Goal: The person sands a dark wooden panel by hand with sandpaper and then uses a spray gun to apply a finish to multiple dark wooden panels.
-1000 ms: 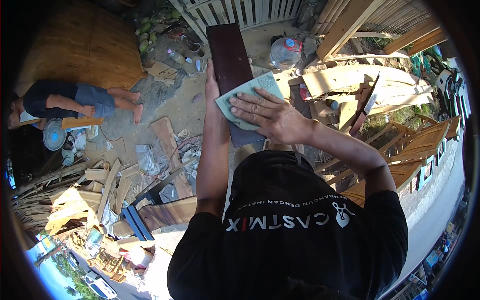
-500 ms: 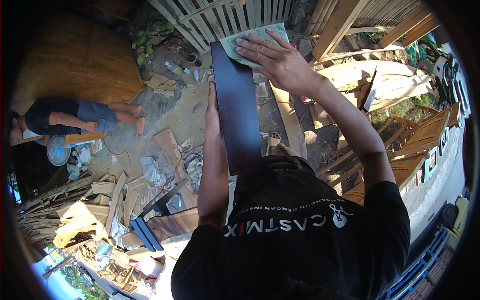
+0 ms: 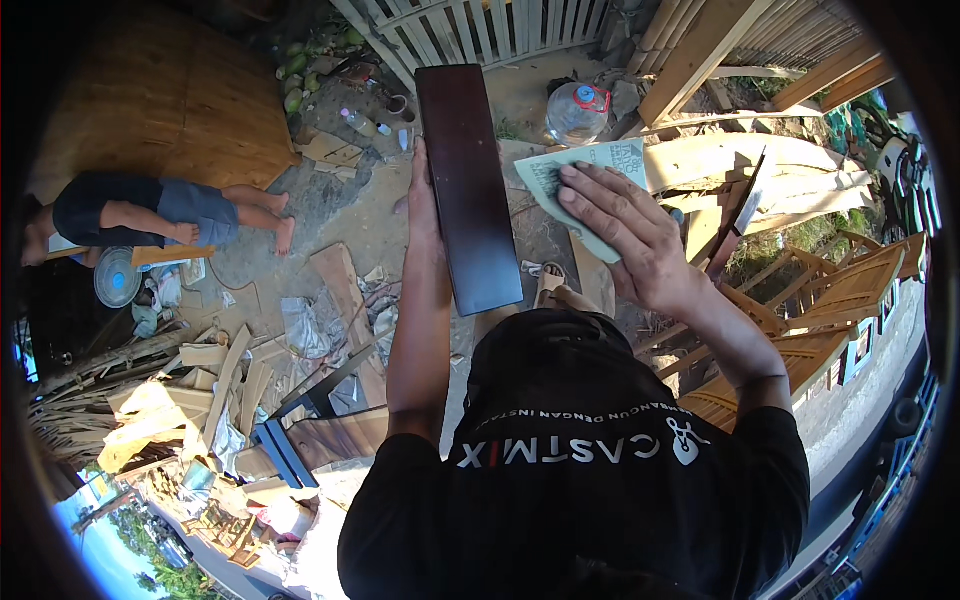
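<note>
A long, dark reddish-brown piece of varnished wood (image 3: 468,190) is held up in front of me, its broad glossy face toward me. Along its left edge my left hand (image 3: 425,210) grips it; the fingers underneath are hidden. To the right of the wood, and apart from it, my right hand (image 3: 640,230) holds a pale green sheet of sandpaper (image 3: 622,155) with print on its back. The fingers lie over the sheet and the thumb is mostly hidden.
A slatted wooden panel (image 3: 480,35) and a clear plastic jug (image 3: 577,115) stand beyond the wood. Another person (image 3: 160,210) is at the left beside a large wooden panel (image 3: 180,110). Timber offcuts (image 3: 240,390) lie at lower left, wooden chairs (image 3: 830,290) at right.
My right hand and the sandpaper have come off the far end of the wood, moving right and nearer. The wood's far end has risen in view, and its whole face now shows.
</note>
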The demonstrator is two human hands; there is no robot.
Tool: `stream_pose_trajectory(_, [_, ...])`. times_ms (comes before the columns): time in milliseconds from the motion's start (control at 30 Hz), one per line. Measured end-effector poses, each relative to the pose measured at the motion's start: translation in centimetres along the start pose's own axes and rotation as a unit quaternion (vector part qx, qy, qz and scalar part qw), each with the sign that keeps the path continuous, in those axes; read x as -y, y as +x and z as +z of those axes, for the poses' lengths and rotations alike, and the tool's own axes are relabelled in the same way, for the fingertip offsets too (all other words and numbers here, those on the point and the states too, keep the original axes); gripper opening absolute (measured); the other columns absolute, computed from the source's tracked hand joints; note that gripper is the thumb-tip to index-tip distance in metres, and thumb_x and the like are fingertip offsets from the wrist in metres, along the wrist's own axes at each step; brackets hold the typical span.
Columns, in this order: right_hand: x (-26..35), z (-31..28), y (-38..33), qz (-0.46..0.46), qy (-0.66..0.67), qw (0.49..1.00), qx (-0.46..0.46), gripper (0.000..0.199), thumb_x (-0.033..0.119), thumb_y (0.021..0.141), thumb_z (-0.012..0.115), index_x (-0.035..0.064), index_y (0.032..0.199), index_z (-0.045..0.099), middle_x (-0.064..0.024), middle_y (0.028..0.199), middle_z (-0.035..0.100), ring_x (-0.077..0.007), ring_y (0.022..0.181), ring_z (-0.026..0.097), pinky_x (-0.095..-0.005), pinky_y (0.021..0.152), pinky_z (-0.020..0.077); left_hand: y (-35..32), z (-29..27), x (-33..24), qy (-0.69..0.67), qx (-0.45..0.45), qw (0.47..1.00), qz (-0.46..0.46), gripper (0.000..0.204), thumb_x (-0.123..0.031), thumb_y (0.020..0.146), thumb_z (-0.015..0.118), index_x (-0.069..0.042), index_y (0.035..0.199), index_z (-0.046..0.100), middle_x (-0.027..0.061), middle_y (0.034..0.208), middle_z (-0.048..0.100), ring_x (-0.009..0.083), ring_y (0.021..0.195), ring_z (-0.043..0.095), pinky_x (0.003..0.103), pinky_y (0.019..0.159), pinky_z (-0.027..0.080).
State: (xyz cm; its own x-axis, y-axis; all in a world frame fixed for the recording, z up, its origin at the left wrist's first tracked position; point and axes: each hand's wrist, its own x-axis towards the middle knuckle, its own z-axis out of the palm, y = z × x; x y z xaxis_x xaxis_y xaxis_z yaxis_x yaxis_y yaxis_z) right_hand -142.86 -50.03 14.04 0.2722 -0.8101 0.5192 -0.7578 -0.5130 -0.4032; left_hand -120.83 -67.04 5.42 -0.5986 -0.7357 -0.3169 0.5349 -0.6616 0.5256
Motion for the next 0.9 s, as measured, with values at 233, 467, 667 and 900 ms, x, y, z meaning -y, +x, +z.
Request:
stream_pose_trajectory(233, [-8.5, 4.3, 4.9, -0.029, -0.146, 0.988, 0.048, 0.055, 0.028, 0.101, 0.060, 0.0176, 0.154, 0.051, -0.0008, 0.162, 0.047, -0.0215, 0.150, 0.043, -0.0514, 0.128, 0.0258, -2.8, 2.2, 4.0, -0.046, 0.055, 0.993, -0.092, 0.071, -0.059, 0.110, 0.033, 0.000, 0.141, 0.056, 0.0227, 0.122, 0.068, 0.0308, 0.099, 0.072, 0.045, 0.080, 0.063])
stream_pose_trajectory(467, [-6.8, 7.3, 4.2, -0.017, -0.026, 0.998, 0.057, 0.062, 0.023, 0.101, 0.062, 0.0138, 0.159, 0.043, -0.0072, 0.164, 0.044, -0.0253, 0.152, 0.040, -0.0490, 0.129, 0.0267, -0.8, 2.4, 3.3, -0.134, 0.023, 0.990, -0.026, 0.076, -0.065, 0.107, 0.038, 0.000, 0.140, 0.057, 0.0201, 0.119, 0.071, 0.0290, 0.097, 0.073, 0.041, 0.085, 0.063])
stream_pose_trajectory(667, [2.2, 7.7, -3.3, -0.099, 0.095, 0.972, 0.192, 0.064, 0.027, 0.092, 0.067, 0.0081, 0.152, 0.053, -0.0069, 0.162, 0.048, -0.0215, 0.153, 0.039, -0.0486, 0.130, 0.0218, 2.5, -2.9, 0.6, -0.110, 0.051, 0.993, 0.013, 0.076, -0.062, 0.105, 0.045, 0.005, 0.140, 0.053, 0.0239, 0.136, 0.061, 0.0331, 0.117, 0.066, 0.046, 0.096, 0.059])
stream_pose_trajectory(900, [-1.3, 0.0, -2.3, 0.122, 0.222, 0.966, -0.057, 0.055, 0.004, 0.090, 0.057, -0.0017, 0.145, 0.056, -0.0192, 0.151, 0.057, -0.0410, 0.138, 0.056, -0.0503, 0.118, 0.0440, 1.2, -2.8, -2.6, 0.037, -0.071, 0.996, 0.037, 0.049, -0.044, 0.102, 0.067, -0.002, 0.127, 0.060, 0.0188, 0.115, 0.071, 0.0238, 0.090, 0.075, 0.030, 0.064, 0.066])
